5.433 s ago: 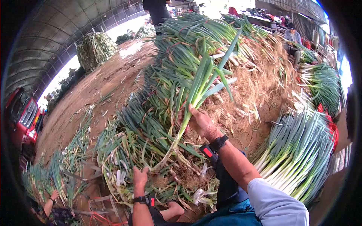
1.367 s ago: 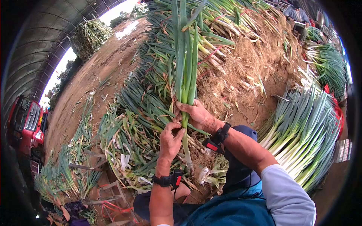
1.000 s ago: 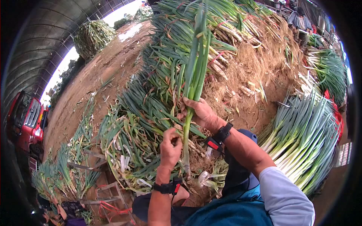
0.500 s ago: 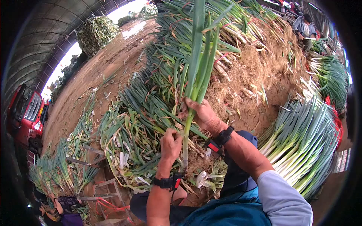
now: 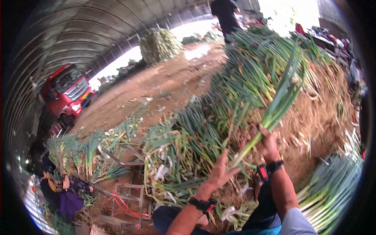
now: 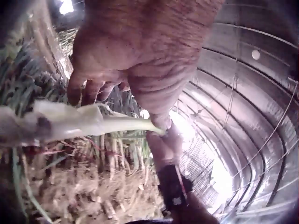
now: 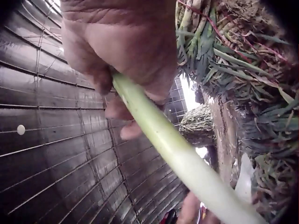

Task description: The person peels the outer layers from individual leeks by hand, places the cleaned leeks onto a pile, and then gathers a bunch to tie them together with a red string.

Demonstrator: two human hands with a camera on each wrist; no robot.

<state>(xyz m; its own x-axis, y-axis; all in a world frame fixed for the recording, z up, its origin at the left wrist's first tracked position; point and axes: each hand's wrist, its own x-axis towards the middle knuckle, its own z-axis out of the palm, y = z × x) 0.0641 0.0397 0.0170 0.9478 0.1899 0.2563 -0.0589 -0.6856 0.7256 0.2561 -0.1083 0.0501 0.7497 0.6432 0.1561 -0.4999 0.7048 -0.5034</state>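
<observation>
A long green onion [image 5: 280, 105] slants up to the right in the head view, its leaves fanned out at the top. My right hand [image 5: 267, 144] grips it where the pale stalk meets the leaves. Close to the stalk's lower end is my left hand [image 5: 219, 175], fingers extended and thumb apart. Across the left wrist view runs the white stalk [image 6: 117, 124], with loose skin on it, below the left hand [image 6: 135, 60]. In the right wrist view the stalk [image 7: 173, 148] comes down from the right hand [image 7: 126, 51]. The root end is hidden.
Piled onions [image 5: 250, 70] lie ahead, with leafy scraps [image 5: 164, 149] in front. A whitish-green bundle [image 5: 333, 192] is at lower right. A metal frame [image 5: 131, 192] with red string stands lower left, near a seated person [image 5: 62, 192]. A red truck [image 5: 66, 94] is farther back.
The head view has swung left and up, bringing a standing person into sight. The held onion has tipped rightward. My left fingers, curled before, have straightened; my right hand keeps its grip.
</observation>
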